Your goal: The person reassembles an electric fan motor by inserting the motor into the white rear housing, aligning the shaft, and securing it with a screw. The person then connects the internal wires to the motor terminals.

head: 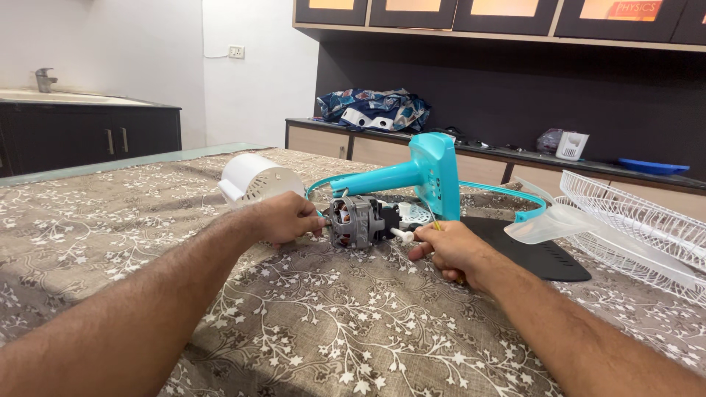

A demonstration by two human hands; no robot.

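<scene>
A grey fan motor (357, 220) with copper windings lies on the patterned tablecloth (309, 323), joined to a turquoise fan stand (434, 173). My left hand (283, 218) grips the motor's rear end. At the motor's front, my right hand (450, 250) holds a thin yellow-handled tool, probably a screwdriver (435, 226), beside the white shaft (403, 235). A white motor cover (259, 179) lies just behind my left hand.
A black fan base (540, 257) lies right of my right hand. A translucent fan blade (559, 223), a turquoise ring (515, 198) and white wire guards (632, 220) lie at the right. Counters, a bundle of cloth (375, 109) and a sink (44, 92) stand behind.
</scene>
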